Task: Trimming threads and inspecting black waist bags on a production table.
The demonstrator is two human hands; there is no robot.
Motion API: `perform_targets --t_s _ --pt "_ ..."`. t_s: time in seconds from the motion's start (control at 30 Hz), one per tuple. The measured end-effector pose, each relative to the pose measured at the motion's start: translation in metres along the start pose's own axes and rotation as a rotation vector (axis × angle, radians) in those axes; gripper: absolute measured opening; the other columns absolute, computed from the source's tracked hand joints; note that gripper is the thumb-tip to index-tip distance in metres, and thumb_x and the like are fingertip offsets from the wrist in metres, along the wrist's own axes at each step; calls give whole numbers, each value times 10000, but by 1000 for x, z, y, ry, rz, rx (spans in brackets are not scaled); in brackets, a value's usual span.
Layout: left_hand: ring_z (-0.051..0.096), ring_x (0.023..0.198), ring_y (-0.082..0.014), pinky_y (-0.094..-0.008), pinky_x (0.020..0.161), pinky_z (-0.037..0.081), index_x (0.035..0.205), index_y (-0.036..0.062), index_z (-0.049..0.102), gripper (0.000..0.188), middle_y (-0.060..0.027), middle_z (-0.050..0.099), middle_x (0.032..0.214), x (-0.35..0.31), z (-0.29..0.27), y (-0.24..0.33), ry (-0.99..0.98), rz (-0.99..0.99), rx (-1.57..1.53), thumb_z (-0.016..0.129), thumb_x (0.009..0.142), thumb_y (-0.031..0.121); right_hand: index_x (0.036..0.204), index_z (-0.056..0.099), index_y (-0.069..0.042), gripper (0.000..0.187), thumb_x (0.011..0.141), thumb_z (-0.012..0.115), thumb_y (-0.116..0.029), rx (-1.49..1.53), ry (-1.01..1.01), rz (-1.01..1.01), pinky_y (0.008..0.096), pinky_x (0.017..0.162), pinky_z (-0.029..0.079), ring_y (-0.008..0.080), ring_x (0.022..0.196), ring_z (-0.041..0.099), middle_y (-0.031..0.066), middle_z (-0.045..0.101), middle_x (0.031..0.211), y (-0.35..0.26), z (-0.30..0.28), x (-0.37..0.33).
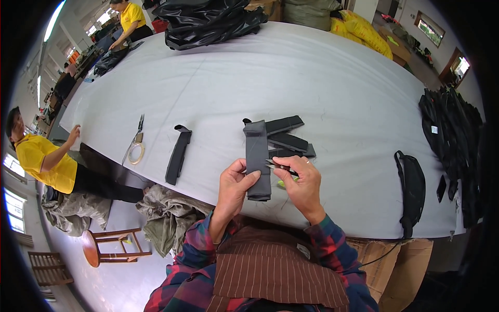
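Note:
My left hand [235, 188] grips a folded dark grey fabric strip [255, 143] near its lower end, thumb on top. My right hand [305, 188] is closed around a small pair of thread snips [276, 166], whose pointed metal tips are at the strip's right edge. Whether the blades touch the fabric I cannot tell. Several black fabric strips [285, 125] fan out on the table just right of the held one. Another dark strip [178, 157] lies alone to the left. Something yellow-green [281, 184] shows partly behind my right hand.
On the white-covered table [332, 88] lie scissors [141, 124] and a tape roll [136, 154] at left, a black waist bag [412, 190] and black garments [451, 140] at right, and a shiny black bundle [208, 23] at the far side. A person [49, 164] stands at the left edge.

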State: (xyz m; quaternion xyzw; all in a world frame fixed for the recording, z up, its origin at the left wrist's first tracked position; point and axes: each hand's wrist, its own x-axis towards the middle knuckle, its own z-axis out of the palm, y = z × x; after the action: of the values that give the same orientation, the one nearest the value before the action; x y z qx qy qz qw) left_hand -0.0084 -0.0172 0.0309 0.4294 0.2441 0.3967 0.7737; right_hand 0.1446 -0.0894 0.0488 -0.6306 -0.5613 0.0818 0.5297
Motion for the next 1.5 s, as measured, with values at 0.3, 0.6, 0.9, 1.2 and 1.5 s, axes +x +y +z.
perform_targets --t_s 0.3,0.6,0.9,1.2,1.5 --pt "590 814 -77 -224 733 501 1012 -24 581 175 -49 632 931 -1 2 -6 -5 50 110 611 841 -43 898 682 -97 150 752 712 -113 -40 6 -20 310 590 425 201 637 544 32 649 767 -1 -2 -2" --pt "543 823 -43 -183 710 443 970 -34 628 151 -11 609 951 2 -6 -16 -58 122 319 630 820 -48 899 670 -113 149 759 698 -158 -32 -46 -47 335 575 421 222 639 531 20 616 737 0 5 -4" --pt "561 777 -48 -191 698 456 952 -10 643 157 5 627 868 -1 -4 -15 -66 3 234 635 803 -59 833 685 -126 135 705 725 -116 -233 7 -207 339 572 380 227 593 487 19 581 674 0 4 -7" --pt "556 787 -46 -188 701 449 967 -22 639 173 2 618 890 -2 -1 -12 -61 5 243 637 799 -66 848 678 -121 112 741 707 -138 44 -10 -12 326 562 408 221 610 522 15 619 704 3 -4 -5" --pt "557 817 -49 -189 713 450 960 -26 651 160 -10 612 938 -1 -6 -21 -89 69 287 640 804 -61 841 676 -124 116 735 713 -154 -82 -36 -75 340 581 416 228 645 550 23 579 718 2 4 -8"
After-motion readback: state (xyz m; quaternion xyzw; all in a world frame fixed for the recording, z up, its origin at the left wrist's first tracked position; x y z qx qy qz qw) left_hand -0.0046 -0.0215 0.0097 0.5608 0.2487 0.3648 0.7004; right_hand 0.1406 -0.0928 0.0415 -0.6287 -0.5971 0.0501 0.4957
